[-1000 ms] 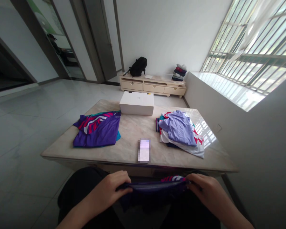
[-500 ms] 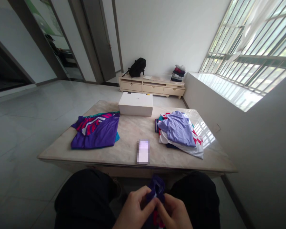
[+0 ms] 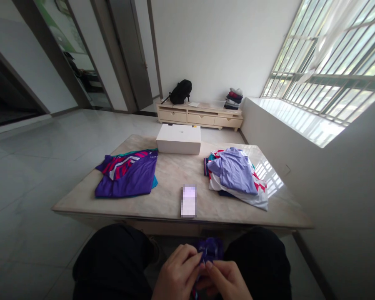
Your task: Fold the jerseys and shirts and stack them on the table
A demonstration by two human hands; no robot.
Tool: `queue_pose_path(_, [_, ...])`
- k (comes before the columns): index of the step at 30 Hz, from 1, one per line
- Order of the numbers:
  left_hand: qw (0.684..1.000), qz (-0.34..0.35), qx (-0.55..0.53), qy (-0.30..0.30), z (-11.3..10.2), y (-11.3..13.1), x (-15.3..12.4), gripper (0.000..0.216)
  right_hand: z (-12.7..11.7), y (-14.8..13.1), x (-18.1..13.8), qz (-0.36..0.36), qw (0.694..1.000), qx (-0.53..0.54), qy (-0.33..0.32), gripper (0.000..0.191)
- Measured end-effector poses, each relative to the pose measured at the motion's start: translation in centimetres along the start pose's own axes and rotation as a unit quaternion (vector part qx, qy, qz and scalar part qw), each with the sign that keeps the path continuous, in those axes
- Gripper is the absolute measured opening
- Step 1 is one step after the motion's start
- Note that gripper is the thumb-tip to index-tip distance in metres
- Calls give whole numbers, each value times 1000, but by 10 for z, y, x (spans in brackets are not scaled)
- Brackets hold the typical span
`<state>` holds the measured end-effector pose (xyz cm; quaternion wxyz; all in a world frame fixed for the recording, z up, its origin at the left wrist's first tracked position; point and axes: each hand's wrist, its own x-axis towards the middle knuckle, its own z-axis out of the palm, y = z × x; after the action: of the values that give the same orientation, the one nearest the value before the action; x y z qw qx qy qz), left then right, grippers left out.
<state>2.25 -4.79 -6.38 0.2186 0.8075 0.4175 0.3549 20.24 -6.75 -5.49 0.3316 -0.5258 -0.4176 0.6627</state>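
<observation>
My left hand (image 3: 178, 271) and right hand (image 3: 226, 278) both pinched a purple cloth (image 3: 215, 248), low between my knees (image 3: 118, 258), just off the near edge of the table (image 3: 168, 179). A purple shirt (image 3: 131, 182) lay toward the left edge, a white box (image 3: 178, 141) by the far one.

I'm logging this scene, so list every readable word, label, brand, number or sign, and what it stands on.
No text is readable.
Folded purple garment: small white lettering, too small to read.
White box: small mark on top, too small to make out.
Phone-like object: pixelated, unreadable.
</observation>
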Motion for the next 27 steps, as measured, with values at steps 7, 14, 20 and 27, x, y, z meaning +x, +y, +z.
queue_pose_path(7, [998, 6, -60, -6, -2, -1, 0, 41, -5, 10, 2, -53, 997, -43, -39, 80])
queue_pose_path(14, [977, -97, -183, -56, -15, 9, 6, 30, -29, 4, -9, -179, 942, -274, 78, 33])
queue_pose_path(20, [963, -86, -229, -109, -25, 19, 11, 23, -39, 8, -3, -240, 908, -340, 34, 62])
queue_pose_path(27, [973, -33, -211, -89, -39, 12, 9, 26, -45, -9, -5, -178, 935, -305, 26, 6])
